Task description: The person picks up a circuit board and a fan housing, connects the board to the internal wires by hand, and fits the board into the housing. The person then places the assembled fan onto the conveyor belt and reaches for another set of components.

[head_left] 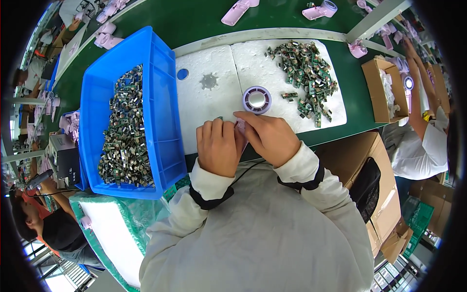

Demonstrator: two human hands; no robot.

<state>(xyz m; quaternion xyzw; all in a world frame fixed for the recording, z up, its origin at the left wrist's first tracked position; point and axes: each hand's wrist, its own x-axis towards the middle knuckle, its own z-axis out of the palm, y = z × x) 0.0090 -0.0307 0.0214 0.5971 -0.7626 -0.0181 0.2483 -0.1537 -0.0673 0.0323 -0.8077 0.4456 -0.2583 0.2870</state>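
My left hand and my right hand meet at the near edge of the white foam board, fingers closed on a small pink plastic part. Most of that part is covered by the fingers. A green bit, perhaps a circuit board, peeks out past the left fingertips. Just beyond the right fingers lies a round purple fan head with a silver centre; whether it joins the pink part I cannot tell. To its right, a heap of small green circuit boards covers part of the foam board.
A blue bin filled with small circuit boards stands at the left. Pink fan shells lie across the green bench. At the right are a carton and a co-worker's arm. Another person sits at lower left.
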